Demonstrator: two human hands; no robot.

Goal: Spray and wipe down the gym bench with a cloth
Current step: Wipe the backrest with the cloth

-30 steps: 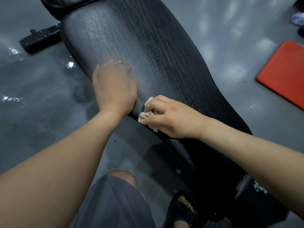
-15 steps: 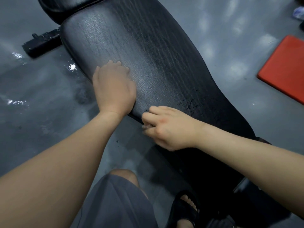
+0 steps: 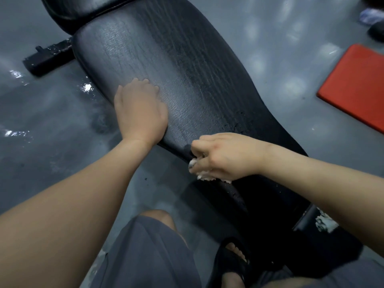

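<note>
The black padded gym bench (image 3: 187, 69) runs from top left to bottom right, its cracked vinyl shiny with wet streaks. My left hand (image 3: 140, 110) lies flat on the pad near its left edge, fingers pointing away from me. My right hand (image 3: 224, 156) grips a small pale cloth (image 3: 204, 174) at the bench's near side edge; only a crumpled bit of cloth shows below my fingers. No spray bottle is in view.
A red mat (image 3: 357, 84) lies on the grey floor at the right. A black frame bar (image 3: 47, 58) sticks out left of the bench. Wet patches (image 3: 87, 87) glisten on the floor. My knee in grey shorts (image 3: 149, 252) and sandalled foot (image 3: 232, 265) are below.
My right hand with the cloth slid along the bench's near edge, down and toward me, then the cloth showed again under my fingers. My left hand stayed pressed in place.
</note>
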